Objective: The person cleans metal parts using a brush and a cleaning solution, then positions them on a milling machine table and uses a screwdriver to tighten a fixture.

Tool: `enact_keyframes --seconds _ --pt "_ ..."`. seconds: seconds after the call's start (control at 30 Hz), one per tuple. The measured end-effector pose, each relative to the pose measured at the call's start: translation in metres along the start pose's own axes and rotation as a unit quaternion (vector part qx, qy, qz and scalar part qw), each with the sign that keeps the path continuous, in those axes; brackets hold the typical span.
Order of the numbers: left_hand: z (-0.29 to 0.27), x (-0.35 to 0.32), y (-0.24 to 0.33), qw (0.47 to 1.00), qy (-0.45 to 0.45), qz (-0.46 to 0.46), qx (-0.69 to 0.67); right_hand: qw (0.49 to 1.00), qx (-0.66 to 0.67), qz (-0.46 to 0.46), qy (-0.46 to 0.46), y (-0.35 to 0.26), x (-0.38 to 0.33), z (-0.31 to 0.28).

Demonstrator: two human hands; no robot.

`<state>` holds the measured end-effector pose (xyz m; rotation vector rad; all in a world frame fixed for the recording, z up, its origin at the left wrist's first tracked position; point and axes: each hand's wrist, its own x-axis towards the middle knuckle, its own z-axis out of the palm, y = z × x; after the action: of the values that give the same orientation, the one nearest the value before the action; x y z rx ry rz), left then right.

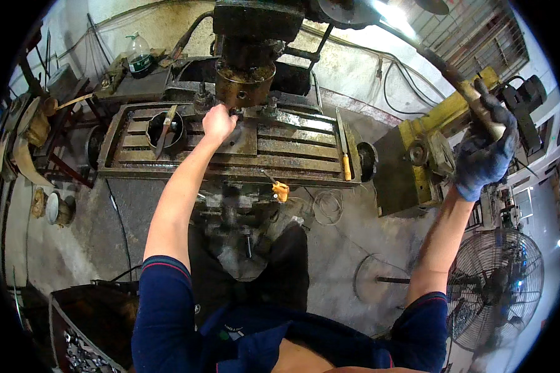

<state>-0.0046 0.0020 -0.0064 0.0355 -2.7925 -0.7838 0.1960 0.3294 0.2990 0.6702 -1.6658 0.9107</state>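
My bare left hand is closed in front of the brown metal cylinder under the head of a drilling machine. What its fingers grip is hidden behind the hand. Off to the right and raised, my right hand, in a dark blue-grey glove, is wrapped round a long lever that slants from the machine's head. Below my left hand lies the slotted metal table of the machine. A dark pot with a wooden-handled brush stands on its left part.
A yellow-handled file lies along the table's right end. A yellow switch or tool hangs at the front edge. To the right stand a yellow machine and a large fan. A metal bin of parts sits lower left.
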Motion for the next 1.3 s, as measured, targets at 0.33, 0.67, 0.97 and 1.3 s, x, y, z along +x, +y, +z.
enact_keyframes --seconds 0.33,0.67,0.97,1.3 --pt "-0.003 0.000 0.011 1.000 -0.003 0.010 -0.021 0.992 0.116 0.016 0.053 0.006 -0.042 0.006" --pt "0.001 0.001 0.010 1.000 0.009 0.000 -0.021 0.999 0.035 -0.002 0.012 -0.005 -0.026 0.010" --pt "0.002 0.000 0.008 0.999 0.027 0.015 -0.039 0.998 0.059 0.006 0.021 -0.005 -0.029 0.012" --pt "0.004 0.001 0.006 0.999 0.027 0.018 -0.037 0.997 0.060 0.029 0.033 0.004 -0.062 0.010"
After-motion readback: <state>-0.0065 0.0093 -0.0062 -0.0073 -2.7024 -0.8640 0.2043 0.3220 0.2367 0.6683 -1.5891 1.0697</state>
